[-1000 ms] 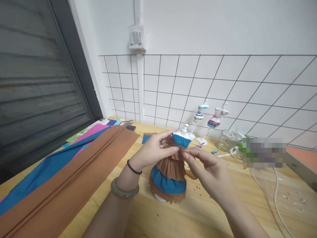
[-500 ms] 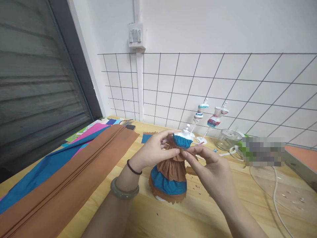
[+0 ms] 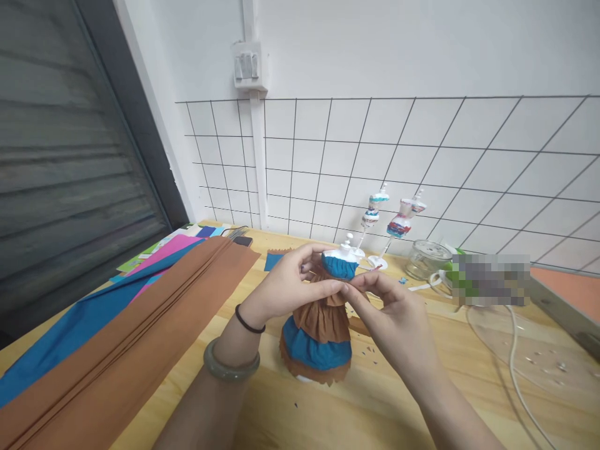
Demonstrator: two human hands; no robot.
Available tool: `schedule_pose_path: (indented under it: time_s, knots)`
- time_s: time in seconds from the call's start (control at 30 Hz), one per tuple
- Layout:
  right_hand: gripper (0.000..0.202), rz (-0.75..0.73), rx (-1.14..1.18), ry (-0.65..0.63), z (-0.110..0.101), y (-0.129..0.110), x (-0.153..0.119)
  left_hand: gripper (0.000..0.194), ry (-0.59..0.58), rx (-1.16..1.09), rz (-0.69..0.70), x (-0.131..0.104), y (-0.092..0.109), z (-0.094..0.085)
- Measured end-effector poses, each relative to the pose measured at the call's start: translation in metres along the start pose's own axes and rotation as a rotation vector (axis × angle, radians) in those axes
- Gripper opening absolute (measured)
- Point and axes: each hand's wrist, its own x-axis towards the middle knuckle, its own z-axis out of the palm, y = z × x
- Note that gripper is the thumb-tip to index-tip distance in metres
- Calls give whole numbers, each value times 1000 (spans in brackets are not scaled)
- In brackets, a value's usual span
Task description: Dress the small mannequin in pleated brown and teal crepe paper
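Observation:
A miniature dress form stands upright on the table, with a white top and a small white knob. It wears a pleated blue bodice above a tiered, ruffled skirt of brown and blue crepe paper. My left hand is closed around the form's waist from the left, its thumb pressing on the front. At that waist my right hand pinches the brown crepe paper between thumb and index finger. Both thumb tips meet just below the bodice, and the fingers hide most of the waist.
Long brown crepe paper lies at left over blue and pink sheets. Two small dress forms on stands are behind, beside a glass jar. A white cable and paper scraps lie at right.
The whole view has shifted slightly, so things appear a little further left. Both hands keep their hold at the waist, and the right fingers are drawn slightly closer in.

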Motion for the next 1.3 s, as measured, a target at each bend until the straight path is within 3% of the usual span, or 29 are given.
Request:
schedule_pose_path:
  time_s: [0.23, 0.47, 0.63, 0.8, 0.9, 1.03, 1.13, 1.3]
  knots:
    - [14, -111, -75, -43, -6, 8, 2, 36, 139, 15, 20, 4, -7, 1]
    - [31, -762, -455, -3, -11, 12, 7, 31, 231, -77, -18, 3, 0, -3]
    - [22, -970, -606, 113, -9, 15, 6, 26, 212, -99, -85, 1, 8, 6]
    - [19, -1046, -574, 165, -11, 13, 0, 25, 223, -110, -124, 2, 13, 10]
    - [19, -1068, -530, 104, -11, 11, -3, 24, 237, -99, -131, 2, 13, 10]
    - [18, -1090, -512, 27, -10, 11, -4, 43, 264, -123, -159, 2, 13, 10]
    - [18, -1084, -515, 81, -10, 12, -3, 57, 273, -137, -185, 2, 13, 9]
    - [16, -1056, -542, 150, -10, 13, -3, 62, 261, -122, -193, 1, 12, 9]
